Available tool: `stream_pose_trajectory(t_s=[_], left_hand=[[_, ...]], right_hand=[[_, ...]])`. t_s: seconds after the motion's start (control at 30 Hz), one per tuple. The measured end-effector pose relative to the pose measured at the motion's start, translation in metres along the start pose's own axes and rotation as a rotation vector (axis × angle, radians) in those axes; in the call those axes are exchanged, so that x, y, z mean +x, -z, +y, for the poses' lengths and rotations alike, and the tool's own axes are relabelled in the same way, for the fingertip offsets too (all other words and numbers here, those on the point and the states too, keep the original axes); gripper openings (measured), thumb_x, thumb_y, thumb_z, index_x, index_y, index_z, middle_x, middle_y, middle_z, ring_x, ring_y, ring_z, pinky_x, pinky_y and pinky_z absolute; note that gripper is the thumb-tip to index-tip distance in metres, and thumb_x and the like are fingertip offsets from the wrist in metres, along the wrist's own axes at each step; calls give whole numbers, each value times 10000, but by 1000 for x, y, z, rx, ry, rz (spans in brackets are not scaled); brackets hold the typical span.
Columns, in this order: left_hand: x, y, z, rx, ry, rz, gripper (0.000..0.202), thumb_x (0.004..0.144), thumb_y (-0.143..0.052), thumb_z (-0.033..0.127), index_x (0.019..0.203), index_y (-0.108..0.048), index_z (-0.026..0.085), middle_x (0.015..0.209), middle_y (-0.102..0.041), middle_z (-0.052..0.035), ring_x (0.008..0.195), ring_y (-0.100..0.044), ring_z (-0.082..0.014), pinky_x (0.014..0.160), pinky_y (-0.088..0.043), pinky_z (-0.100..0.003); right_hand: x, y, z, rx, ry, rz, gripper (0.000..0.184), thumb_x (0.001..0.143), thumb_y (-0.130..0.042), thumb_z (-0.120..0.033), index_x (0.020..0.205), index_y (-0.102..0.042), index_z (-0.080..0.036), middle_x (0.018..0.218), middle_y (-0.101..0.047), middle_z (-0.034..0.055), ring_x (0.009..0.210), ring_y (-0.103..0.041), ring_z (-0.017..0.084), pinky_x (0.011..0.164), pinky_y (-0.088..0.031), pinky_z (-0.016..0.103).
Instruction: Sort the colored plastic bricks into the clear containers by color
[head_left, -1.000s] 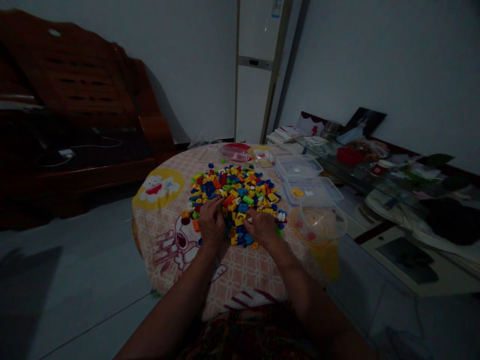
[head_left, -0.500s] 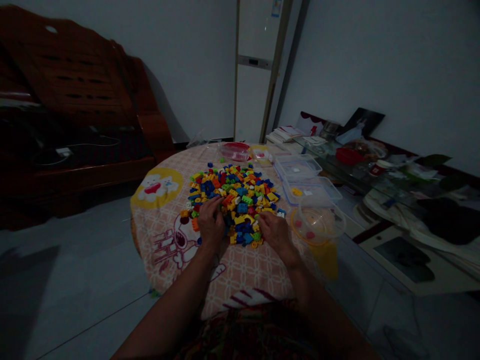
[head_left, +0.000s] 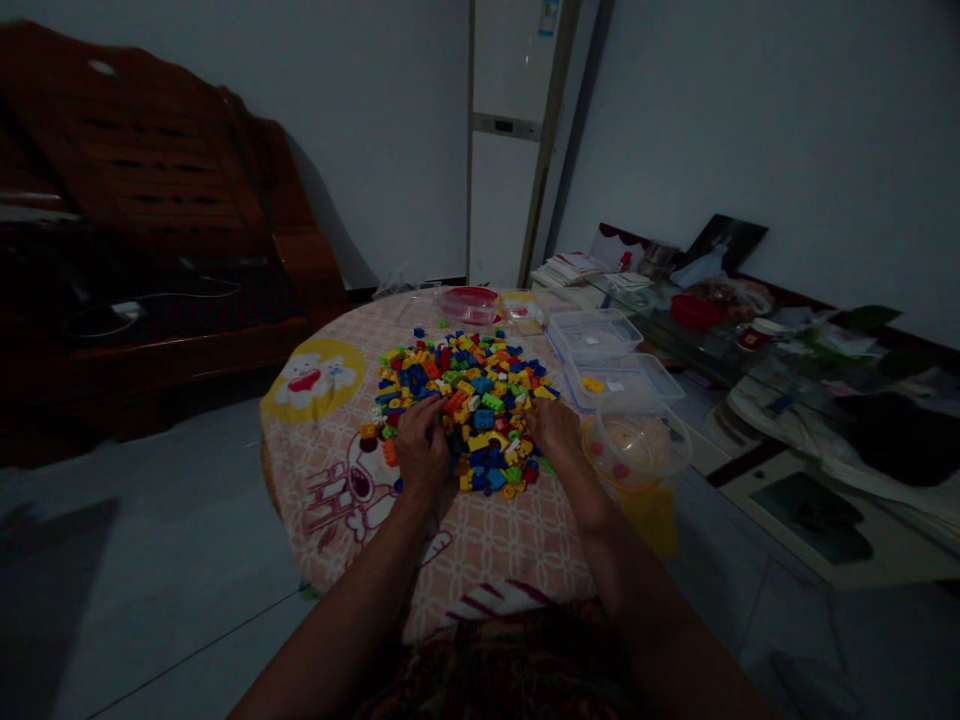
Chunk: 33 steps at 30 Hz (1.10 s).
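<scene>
A heap of small toy building bricks (head_left: pixel 484 420) in yellow, blue, red, green, orange and white lies on the cloth-covered round table (head_left: pixel 517 545). My left hand (head_left: pixel 422 445) is at the near left side of the heap, its fingers curled in among the bricks. At the right edge, my right hand (head_left: pixel 556 428) has its fingers drawn together against the bricks, close to a yellow brick (head_left: pixel 545 393). Whatever sits between the fingers of either hand is too dark and small to make out.
Clear plastic boxes (head_left: pixel 630 378) and a round clear tub (head_left: pixel 645 440) stand right of the heap. A yellow piece (head_left: pixel 592 384) lies in one box. At the table's back is a red tray (head_left: pixel 469 304). A cluttered glass-topped cabinet (head_left: pixel 660 315) is at right, a wooden bench (head_left: pixel 172 220) at left.
My right hand has moved away from me and slightly right along the heap's edge, uncovering red and green bricks near its wrist. My left hand has hardly moved.
</scene>
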<state>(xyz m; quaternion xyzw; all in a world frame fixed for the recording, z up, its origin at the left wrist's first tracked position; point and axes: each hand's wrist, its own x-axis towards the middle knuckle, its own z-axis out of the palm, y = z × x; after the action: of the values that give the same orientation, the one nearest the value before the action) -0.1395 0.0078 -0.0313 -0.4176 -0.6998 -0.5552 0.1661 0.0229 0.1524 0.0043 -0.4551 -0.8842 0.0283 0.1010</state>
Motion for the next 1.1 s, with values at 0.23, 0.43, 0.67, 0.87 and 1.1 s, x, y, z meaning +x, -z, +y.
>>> stream_pose_trajectory(t_s=[0.23, 0.43, 0.67, 0.87, 1.1], left_hand=[[1, 1, 3, -2, 2, 2, 349, 847, -438, 122, 1061, -705, 193, 1151, -695, -83, 1112, -611, -228, 999, -465, -428], [0, 0, 2, -7, 5, -10, 336, 861, -440, 132, 1064, -702, 190, 1159, -693, -87, 1116, -609, -228, 1009, -455, -427], [0, -1, 1, 19, 11, -6, 325, 864, -448, 137, 1055, -707, 184, 1153, -699, -82, 1122, -613, -224, 1002, -460, -421], [1, 0, 2, 14, -4, 11, 323, 860, -451, 133, 1046, -711, 183, 1139, -710, -80, 1100, -626, -218, 996, -470, -410], [0, -1, 0, -2, -10, 8, 326, 858, -445, 134, 1049, -705, 183, 1146, -704, -85, 1109, -619, -223, 1003, -462, -421]], right_hand=[[-11, 8, 4, 40, 24, -32, 310, 974, -495, -417, 1048, -685, -184, 1003, -732, 97, 917, -670, 191, 709, -406, 250], [-27, 16, -5, 77, 21, -34, 326, 985, -469, -437, 1095, -673, -208, 1001, -744, 94, 904, -684, 190, 712, -402, 252], [-39, 28, -22, 123, 83, -20, 279, 967, -514, -384, 1109, -690, -220, 973, -762, 77, 919, -698, 190, 716, -398, 240], [-45, 26, -13, 170, 56, 14, 285, 960, -521, -381, 1135, -685, -228, 984, -763, 74, 893, -701, 194, 712, -403, 245], [-51, 12, 8, 267, 10, 101, 312, 970, -498, -399, 1083, -681, -173, 901, -755, 78, 799, -689, 178, 673, -399, 235]])
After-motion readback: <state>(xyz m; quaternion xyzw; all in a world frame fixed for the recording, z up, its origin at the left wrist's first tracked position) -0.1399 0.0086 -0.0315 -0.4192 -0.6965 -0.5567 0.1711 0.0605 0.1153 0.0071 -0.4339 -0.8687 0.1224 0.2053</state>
